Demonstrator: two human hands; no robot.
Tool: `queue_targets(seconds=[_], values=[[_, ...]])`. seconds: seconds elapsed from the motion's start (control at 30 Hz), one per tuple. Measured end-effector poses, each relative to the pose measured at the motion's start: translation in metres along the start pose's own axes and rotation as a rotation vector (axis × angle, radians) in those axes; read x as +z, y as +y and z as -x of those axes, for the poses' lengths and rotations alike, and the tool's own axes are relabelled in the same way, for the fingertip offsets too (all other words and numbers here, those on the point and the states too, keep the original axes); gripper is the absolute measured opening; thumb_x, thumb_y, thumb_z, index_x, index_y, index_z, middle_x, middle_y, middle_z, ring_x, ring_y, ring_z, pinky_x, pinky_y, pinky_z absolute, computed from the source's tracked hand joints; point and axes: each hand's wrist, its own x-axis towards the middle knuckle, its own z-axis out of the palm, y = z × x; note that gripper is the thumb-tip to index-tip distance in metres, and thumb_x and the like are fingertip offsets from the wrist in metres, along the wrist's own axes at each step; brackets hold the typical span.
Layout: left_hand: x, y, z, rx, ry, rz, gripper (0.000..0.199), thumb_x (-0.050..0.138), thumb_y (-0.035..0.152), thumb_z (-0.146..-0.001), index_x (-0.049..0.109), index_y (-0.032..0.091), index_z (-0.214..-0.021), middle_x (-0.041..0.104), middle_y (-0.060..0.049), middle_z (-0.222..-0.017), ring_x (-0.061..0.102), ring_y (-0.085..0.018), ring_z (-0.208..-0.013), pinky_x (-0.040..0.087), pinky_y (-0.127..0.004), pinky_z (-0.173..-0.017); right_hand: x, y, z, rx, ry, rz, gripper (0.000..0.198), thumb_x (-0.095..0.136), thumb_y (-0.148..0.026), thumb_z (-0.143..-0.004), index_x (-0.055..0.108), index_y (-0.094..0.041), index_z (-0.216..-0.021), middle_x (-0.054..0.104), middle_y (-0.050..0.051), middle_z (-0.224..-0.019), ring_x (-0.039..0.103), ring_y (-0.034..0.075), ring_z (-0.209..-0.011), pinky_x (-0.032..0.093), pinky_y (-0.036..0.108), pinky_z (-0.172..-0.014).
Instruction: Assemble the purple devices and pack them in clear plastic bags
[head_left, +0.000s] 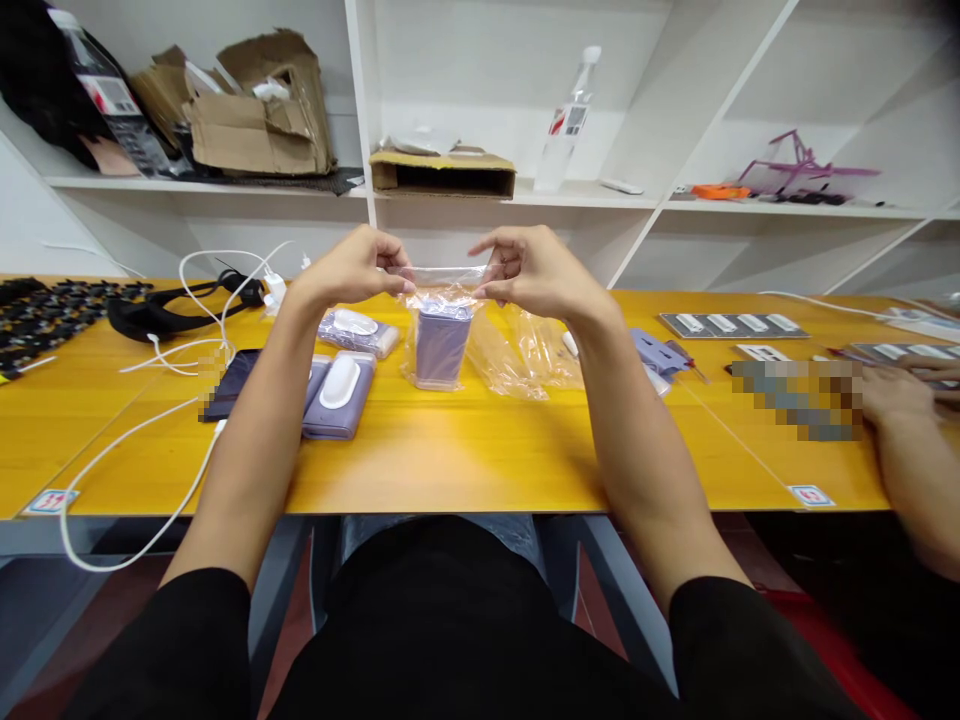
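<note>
A clear plastic bag [448, 284] is stretched between my hands by its top edge. My left hand [373, 264] pinches one corner of it, and my right hand [517, 264] pinches the other with its index finger raised. Inside the bag a purple box-shaped device [442, 345] stands upright on the table. To the left lie a purple device with a white oval part [340, 392] and, behind it, a bagged purple one [358, 330]. Loose clear bags [517, 355] lie just right of the upright device.
On the yellow table [450, 470] are a white cable [124, 562], black goggles [169, 310], purple pieces [660, 352] and a grey strip with white parts [731, 325]. A co-worker's hand [896, 395] is at the right. Shelves behind hold a cardboard box [259, 125] and a bottle [564, 125].
</note>
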Motion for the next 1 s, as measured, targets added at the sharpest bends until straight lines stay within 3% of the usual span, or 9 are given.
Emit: queue_targets(seconds=[0.07,0.17,0.33,0.5,0.6,0.8,1.0], values=[[0.001,0.003,0.001,-0.014,-0.008,0.034,0.025,0.098,0.024,-0.083,0.074,0.016,-0.084,0.079,-0.007,-0.084,0.074,-0.020,-0.077,0.063,-0.039,-0.079,0.000,0.000,0.000,0.005,-0.022,0.049,0.020,0.096,-0.016,-0.081,0.079,-0.018,-0.092,0.071,0.004,-0.070,0.073,0.025,-0.076,0.061,0.040,-0.070],[0.005,0.010,0.005,-0.033,0.028,0.127,0.026,0.097,0.024,-0.085,0.072,0.016,-0.085,0.078,-0.007,-0.085,0.077,-0.022,-0.078,0.067,-0.042,-0.079,0.001,0.000,0.000,0.014,0.008,0.035,0.018,0.092,-0.019,-0.086,0.076,-0.019,-0.079,0.066,0.004,-0.065,0.070,0.024,-0.071,0.060,0.040,-0.067],[0.011,0.022,0.009,-0.053,0.123,0.282,0.028,0.097,0.022,-0.088,0.070,0.018,-0.093,0.081,-0.011,-0.107,0.084,-0.030,-0.107,0.073,-0.049,-0.096,0.005,-0.002,0.001,0.081,0.071,-0.139,0.027,0.096,-0.034,-0.092,0.072,-0.023,-0.085,0.066,0.004,-0.066,0.074,0.024,-0.065,0.065,0.040,-0.060],[0.017,0.026,0.006,-0.066,0.165,0.330,0.027,0.090,0.018,-0.093,0.070,0.018,-0.111,0.081,-0.011,-0.122,0.080,-0.032,-0.122,0.074,-0.049,-0.097,0.015,-0.005,-0.002,0.180,0.058,-0.360,0.035,0.097,-0.043,-0.093,0.068,-0.026,-0.103,0.080,0.006,-0.095,0.086,0.025,-0.077,0.073,0.038,-0.067],[0.020,0.025,0.003,-0.075,0.165,0.357,0.024,0.084,0.019,-0.099,0.068,0.018,-0.117,0.080,-0.012,-0.125,0.079,-0.033,-0.125,0.074,-0.050,-0.096,0.019,-0.006,-0.002,0.237,0.040,-0.444,0.040,0.099,-0.043,-0.091,0.065,-0.026,-0.103,0.083,0.008,-0.105,0.088,0.024,-0.079,0.074,0.036,-0.069],[0.022,0.015,0.001,-0.078,0.150,0.412,0.020,0.084,0.018,-0.098,0.065,0.019,-0.105,0.083,-0.012,-0.120,0.080,-0.031,-0.123,0.074,-0.049,-0.097,0.025,0.001,-0.007,0.252,0.072,-0.500,0.041,0.099,-0.034,-0.089,0.060,-0.024,-0.096,0.082,0.005,-0.106,0.088,0.021,-0.082,0.076,0.036,-0.078],[0.013,0.000,-0.002,-0.004,0.155,0.305,0.029,0.097,0.017,-0.081,0.068,0.017,-0.083,0.087,-0.015,-0.117,0.083,-0.029,-0.116,0.068,-0.047,-0.108,0.037,0.022,-0.018,0.253,0.120,-0.510,0.033,0.095,-0.023,-0.092,0.062,-0.024,-0.087,0.079,0.002,-0.088,0.087,0.019,-0.087,0.075,0.034,-0.089]])
